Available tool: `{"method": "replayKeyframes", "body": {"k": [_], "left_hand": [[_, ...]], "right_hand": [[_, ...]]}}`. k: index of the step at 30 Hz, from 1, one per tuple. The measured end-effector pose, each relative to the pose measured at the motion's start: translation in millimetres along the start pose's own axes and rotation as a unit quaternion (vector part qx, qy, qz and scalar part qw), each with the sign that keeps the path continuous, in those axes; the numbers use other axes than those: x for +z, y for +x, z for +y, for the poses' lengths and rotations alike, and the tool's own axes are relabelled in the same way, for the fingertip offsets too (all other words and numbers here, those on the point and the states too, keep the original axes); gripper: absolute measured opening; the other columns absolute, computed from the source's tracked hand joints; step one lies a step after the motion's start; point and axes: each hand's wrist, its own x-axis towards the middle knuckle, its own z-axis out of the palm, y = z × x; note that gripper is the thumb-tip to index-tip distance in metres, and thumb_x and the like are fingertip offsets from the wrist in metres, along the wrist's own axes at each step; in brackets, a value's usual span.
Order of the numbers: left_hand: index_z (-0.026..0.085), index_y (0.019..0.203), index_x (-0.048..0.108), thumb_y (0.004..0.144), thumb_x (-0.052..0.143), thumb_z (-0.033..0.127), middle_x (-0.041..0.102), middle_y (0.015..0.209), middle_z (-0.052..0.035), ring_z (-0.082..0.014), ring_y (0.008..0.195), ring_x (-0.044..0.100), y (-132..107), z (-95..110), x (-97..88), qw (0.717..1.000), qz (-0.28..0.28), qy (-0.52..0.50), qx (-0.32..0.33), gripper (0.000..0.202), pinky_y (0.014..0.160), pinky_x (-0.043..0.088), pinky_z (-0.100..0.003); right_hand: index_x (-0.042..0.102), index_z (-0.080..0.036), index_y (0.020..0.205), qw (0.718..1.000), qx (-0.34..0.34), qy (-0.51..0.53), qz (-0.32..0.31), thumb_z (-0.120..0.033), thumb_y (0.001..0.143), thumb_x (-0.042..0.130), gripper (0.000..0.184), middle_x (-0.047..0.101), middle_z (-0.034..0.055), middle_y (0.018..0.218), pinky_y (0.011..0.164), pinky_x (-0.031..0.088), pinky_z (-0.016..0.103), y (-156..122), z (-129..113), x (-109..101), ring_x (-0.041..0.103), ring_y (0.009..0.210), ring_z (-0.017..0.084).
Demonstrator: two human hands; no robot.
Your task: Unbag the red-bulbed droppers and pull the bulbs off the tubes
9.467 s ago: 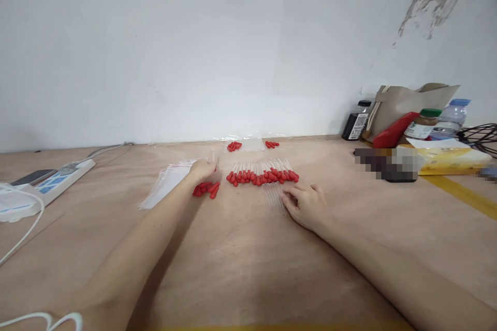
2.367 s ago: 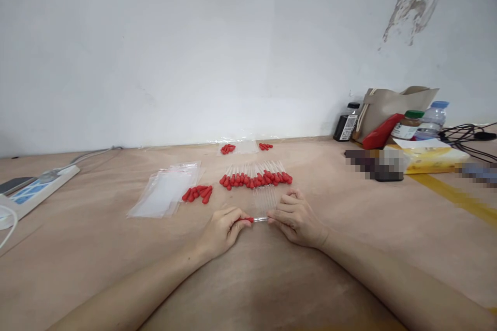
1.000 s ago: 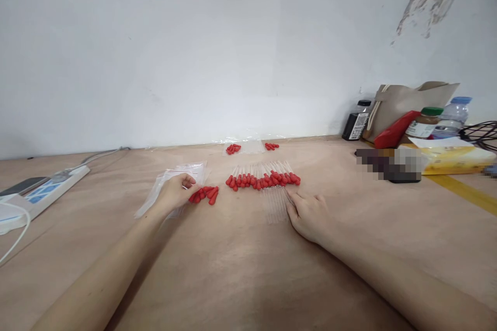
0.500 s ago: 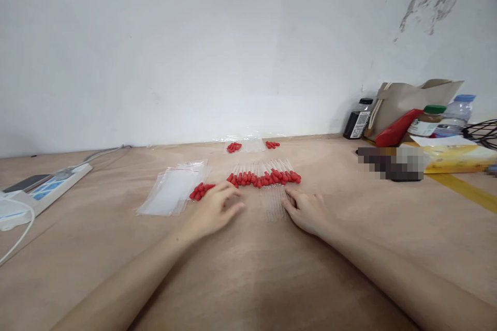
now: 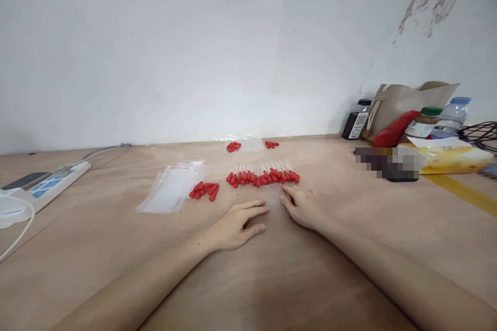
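My left hand [image 5: 237,222] rests on the wooden table [image 5: 248,279], index finger stretched toward a small bunch of clear glass tubes [image 5: 274,197]; whether anything is tucked in its curled fingers I cannot tell. My right hand [image 5: 303,206] lies flat with its fingertips on the right side of those tubes. Just beyond is a row of droppers with red rubber bulbs [image 5: 264,176]. A small heap of loose red bulbs [image 5: 205,190] lies to the left, next to a stack of clear zip bags [image 5: 171,192].
Bagged red-bulb droppers [image 5: 252,145] lie by the white wall. A white power strip [image 5: 46,186] with cable and a phone is far left. At right stand a beige bag [image 5: 411,106], bottles [image 5: 450,116], a jar, a yellow tissue pack [image 5: 450,158] and black cables.
My left hand went from the loose red bulbs by the bags back to the glass tubes in front of me. My right hand stayed on the tubes, shifting slightly.
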Motion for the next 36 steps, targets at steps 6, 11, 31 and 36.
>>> {"method": "replayKeyframes", "body": {"k": [6, 11, 31, 36], "left_hand": [[0.017, 0.084, 0.060, 0.082, 0.047, 0.036, 0.059, 0.089, -0.0062, -0.0177, 0.088, 0.054, 40.8, -2.4, -12.2, 0.976, 0.179, 0.094, -0.082, 0.023, 0.082, 0.042, -0.031], [0.017, 0.070, 0.057, 0.075, 0.048, 0.052, 0.058, 0.078, -0.0075, -0.0243, 0.084, 0.052, 93.4, -11.4, -14.2, 0.941, 0.197, 0.216, -0.172, 0.037, 0.076, 0.039, -0.038], [0.017, 0.080, 0.050, 0.086, 0.042, 0.031, 0.056, 0.077, -0.0032, -0.0169, 0.075, 0.051, -2.5, -24.8, -2.6, 0.961, 0.219, 0.169, -0.019, 0.017, 0.069, 0.037, -0.031], [0.018, 0.080, 0.054, 0.085, 0.046, 0.028, 0.060, 0.076, -0.0027, -0.0161, 0.074, 0.053, -1.0, -18.6, 0.7, 0.956, 0.235, 0.174, 0.028, 0.014, 0.069, 0.035, -0.031]], "right_hand": [[0.058, -0.020, 0.096, 0.996, 0.015, 0.079, 0.035, -0.039, 0.084, 0.037, 0.031, 0.064, 0.0027, 0.079, 0.068, 0.033, 0.029, 0.0, 6.4, 4.0, 0.057, 0.075, 0.019], [0.060, -0.020, 0.100, 0.985, 0.023, 0.150, 0.088, -0.037, 0.085, 0.036, 0.033, 0.065, 0.0047, 0.086, 0.072, 0.037, 0.030, 1.1, 14.9, 10.3, 0.058, 0.076, 0.018], [0.050, -0.023, 0.116, 0.941, -0.202, 0.132, 0.237, -0.044, 0.076, 0.054, 0.045, 0.055, 0.0083, 0.105, 0.084, 0.037, 0.038, -8.9, 6.3, 2.6, 0.049, 0.097, 0.021], [0.062, -0.026, 0.099, 0.928, -0.298, 0.020, 0.223, -0.032, 0.083, 0.049, 0.022, 0.063, 0.0021, 0.078, 0.090, 0.025, 0.041, -13.5, -1.0, 1.5, 0.050, 0.082, 0.016]]}}
